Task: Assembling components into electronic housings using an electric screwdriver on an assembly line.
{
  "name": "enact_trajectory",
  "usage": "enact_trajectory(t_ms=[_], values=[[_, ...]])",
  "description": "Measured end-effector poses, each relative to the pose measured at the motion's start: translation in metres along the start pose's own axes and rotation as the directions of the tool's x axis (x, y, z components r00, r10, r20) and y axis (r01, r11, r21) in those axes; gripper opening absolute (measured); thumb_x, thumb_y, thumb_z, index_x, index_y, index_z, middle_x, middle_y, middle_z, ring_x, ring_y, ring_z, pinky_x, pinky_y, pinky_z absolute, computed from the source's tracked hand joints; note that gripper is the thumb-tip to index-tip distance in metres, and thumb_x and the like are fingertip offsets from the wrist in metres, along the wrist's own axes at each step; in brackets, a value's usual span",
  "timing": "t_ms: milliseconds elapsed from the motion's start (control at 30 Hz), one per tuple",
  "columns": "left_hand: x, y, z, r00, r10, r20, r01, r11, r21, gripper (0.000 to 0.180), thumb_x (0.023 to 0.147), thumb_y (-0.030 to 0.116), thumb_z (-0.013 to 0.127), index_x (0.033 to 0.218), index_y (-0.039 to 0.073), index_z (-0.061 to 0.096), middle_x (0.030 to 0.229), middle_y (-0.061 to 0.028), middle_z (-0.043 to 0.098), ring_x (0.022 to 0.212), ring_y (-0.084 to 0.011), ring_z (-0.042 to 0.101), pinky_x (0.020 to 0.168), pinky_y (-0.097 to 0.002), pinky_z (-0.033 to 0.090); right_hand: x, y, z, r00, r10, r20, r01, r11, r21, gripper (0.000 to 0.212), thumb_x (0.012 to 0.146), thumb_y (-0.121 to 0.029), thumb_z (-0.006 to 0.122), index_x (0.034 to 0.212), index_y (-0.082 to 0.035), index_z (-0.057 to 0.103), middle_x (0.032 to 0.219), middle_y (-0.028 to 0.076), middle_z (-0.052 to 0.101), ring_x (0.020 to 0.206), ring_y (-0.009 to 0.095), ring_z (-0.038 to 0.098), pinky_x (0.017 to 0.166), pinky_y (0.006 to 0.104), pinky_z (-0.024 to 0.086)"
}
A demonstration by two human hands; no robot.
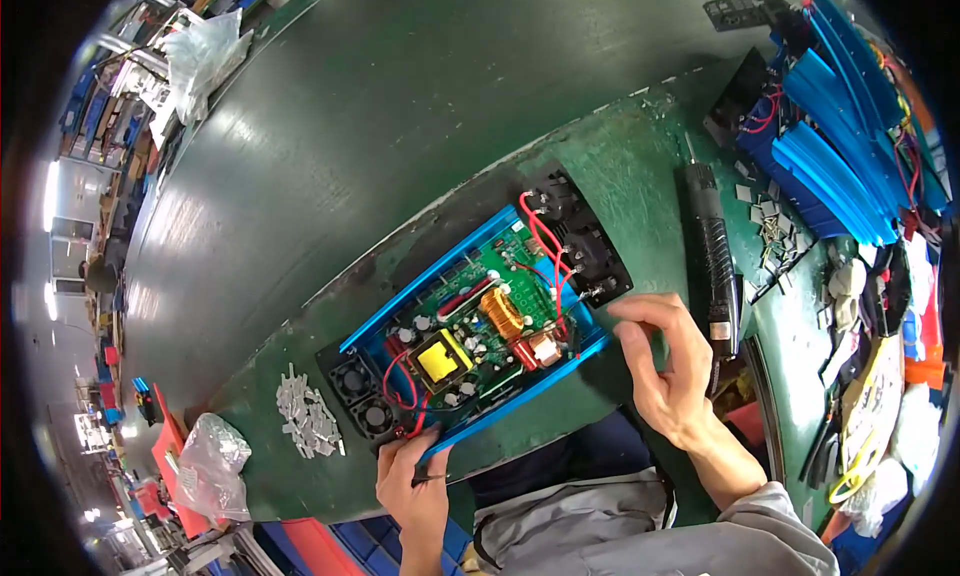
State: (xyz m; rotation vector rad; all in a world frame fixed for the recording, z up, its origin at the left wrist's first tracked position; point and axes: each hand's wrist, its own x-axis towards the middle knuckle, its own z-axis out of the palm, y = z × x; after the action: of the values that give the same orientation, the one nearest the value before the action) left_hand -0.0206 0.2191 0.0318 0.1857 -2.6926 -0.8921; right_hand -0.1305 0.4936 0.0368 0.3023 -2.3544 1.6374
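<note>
A power inverter with its cover off lies at a slant in front of me: a blue metal housing (530, 383) around a green circuit board (480, 316). Red wires run to its black end panel (580, 241), which leans outward at the far right end. Two small fans (362, 396) sit in the panel at its near left end. At that fan end, my left hand (408, 486) is closed around a slim dark pointed tool (432, 478), its fingertips against the housing. My right hand (672, 368) hovers beside the other end, thumb and curved fingers apart, with nothing visible between them.
Small grey metal pieces (306, 413) form a pile left of the inverter. A black electric screwdriver (712, 246) lies to the right, near loose screws and plates (778, 226). Blue housings (840, 126) are stacked at the far right. A clear plastic bag (213, 466) is at the left.
</note>
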Motion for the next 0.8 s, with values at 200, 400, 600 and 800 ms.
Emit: enact_trajectory(t_ms=[200,400,600,800], values=[[-0.006,-0.006,0.004,0.998,0.036,-0.056,-0.038,0.998,-0.042,0.026,0.079,0.005,0.083,0.101,0.005,0.070,0.090,-0.0118,0.066,0.081,-0.0266,0.063,0.072,-0.0347,0.052,0.035,-0.023,0.011,0.987,-0.024,0.162,0.056,0.978,-0.199,0.021,0.100,-0.003,0.053,0.118,0.003,0.063,0.105,0.020,0.069,0.084,0.030,0.067,0.075,0.0367,0.052],[-0.008,-0.006,0.004,0.998,0.009,-0.066,-0.014,0.997,-0.073,0.025,0.081,0.006,0.081,0.102,0.005,0.070,0.092,-0.0117,0.066,0.084,-0.0285,0.064,0.076,-0.0369,0.052,0.078,-0.055,0.012,0.891,-0.363,0.271,0.447,0.802,-0.397,0.028,0.089,0.000,0.064,0.117,0.001,0.064,0.106,0.015,0.068,0.093,0.030,0.063,0.079,0.0388,0.051],[-0.006,-0.006,0.005,0.994,0.019,-0.104,-0.029,0.996,-0.090,0.024,0.081,0.012,0.082,0.103,0.009,0.072,0.090,-0.0106,0.068,0.083,-0.0298,0.064,0.072,-0.0375,0.053,0.121,-0.013,0.036,0.755,-0.468,0.459,0.655,0.527,-0.541,0.034,0.085,-0.019,0.067,0.114,-0.001,0.064,0.112,0.018,0.064,0.110,0.035,0.059,0.105,0.0488,0.041],[-0.008,-0.009,0.007,0.992,0.006,-0.124,-0.021,0.992,-0.121,0.025,0.080,0.012,0.083,0.102,0.009,0.072,0.090,-0.0099,0.069,0.083,-0.0284,0.065,0.071,-0.0380,0.054,0.132,-0.007,0.026,0.796,-0.335,0.504,0.594,0.275,-0.756,0.021,0.083,-0.014,0.065,0.100,-0.001,0.066,0.093,0.016,0.062,0.096,0.034,0.058,0.096,0.0431,0.045]])
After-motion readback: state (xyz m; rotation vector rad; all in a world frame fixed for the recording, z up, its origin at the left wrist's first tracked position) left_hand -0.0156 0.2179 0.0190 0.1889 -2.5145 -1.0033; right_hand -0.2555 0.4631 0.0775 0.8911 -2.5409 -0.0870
